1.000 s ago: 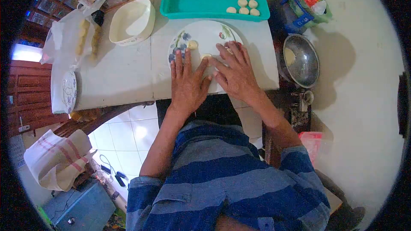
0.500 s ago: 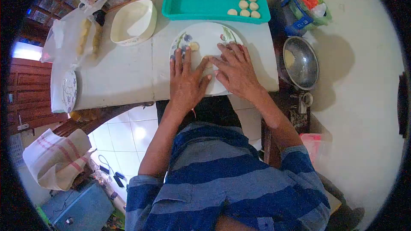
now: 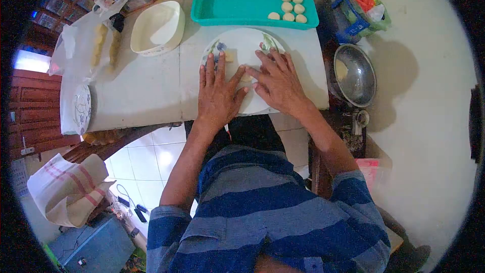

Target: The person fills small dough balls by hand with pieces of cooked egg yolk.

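On a white floral plate (image 3: 262, 40) both hands lie with fingers spread. My left hand (image 3: 217, 93) covers the plate's left part, and a small pale dough piece (image 3: 229, 56) shows just beside its fingertips. My right hand (image 3: 283, 83) is on the right part. Between the two index fingertips is a flattened pale dough piece (image 3: 246, 77), which the fingers touch and partly hide. Behind the plate stands a green tray (image 3: 237, 0) with several round dough balls (image 3: 287, 7) along its right side.
A cream bowl (image 3: 177, 35) and two long dough rolls (image 3: 115, 50) near a clear plastic bag are at the left. A small floral dish (image 3: 82, 108) stands near the left edge. A metal bowl (image 3: 361, 76) and a blue basket (image 3: 351, 33) are at the right.
My left hand has shifted very slightly left. Both hands remain spread on the plate around the flattened dough.
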The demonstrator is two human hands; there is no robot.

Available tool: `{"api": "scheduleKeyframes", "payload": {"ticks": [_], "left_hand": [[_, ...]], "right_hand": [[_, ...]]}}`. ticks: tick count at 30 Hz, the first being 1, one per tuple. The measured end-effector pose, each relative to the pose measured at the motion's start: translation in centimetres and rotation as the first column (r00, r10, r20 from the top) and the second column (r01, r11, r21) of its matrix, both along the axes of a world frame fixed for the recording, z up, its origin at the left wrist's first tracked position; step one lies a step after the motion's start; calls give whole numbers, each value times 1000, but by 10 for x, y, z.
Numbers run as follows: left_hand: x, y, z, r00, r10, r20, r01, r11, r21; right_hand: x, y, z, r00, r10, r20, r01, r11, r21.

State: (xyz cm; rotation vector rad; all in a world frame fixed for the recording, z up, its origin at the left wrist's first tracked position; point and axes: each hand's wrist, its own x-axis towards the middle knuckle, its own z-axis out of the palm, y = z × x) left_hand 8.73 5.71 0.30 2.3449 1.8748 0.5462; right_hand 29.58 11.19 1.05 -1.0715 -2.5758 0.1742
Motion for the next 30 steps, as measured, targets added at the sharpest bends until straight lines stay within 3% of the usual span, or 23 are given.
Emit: {"api": "scheduleKeyframes", "payload": {"ticks": [5, 10, 15, 19, 30], "left_hand": [[-3, 5, -1, 998, 0, -61, 2, 999, 33], [-6, 9, -1, 999, -15, -53, 16, 999, 30], [-8, 7, -1, 1000, 18, -23, -17, 999, 31], [-3, 2, 0, 999, 42, -19, -41, 999, 14], [1, -7, -7, 1000, -4, 7, 4, 1000, 25]], "right_hand": [[-1, 4, 1, 999, -15, 49, 14, 1000, 14], [-4, 5, 1, 1000, -20, 18, 20, 1000, 23], [-7, -8, 8, 994, 39, 106, -40, 999, 1], [-6, -2, 2, 997, 54, 60, -54, 998, 7], [-2, -1, 3, 997, -49, 58, 46, 998, 52]]}}
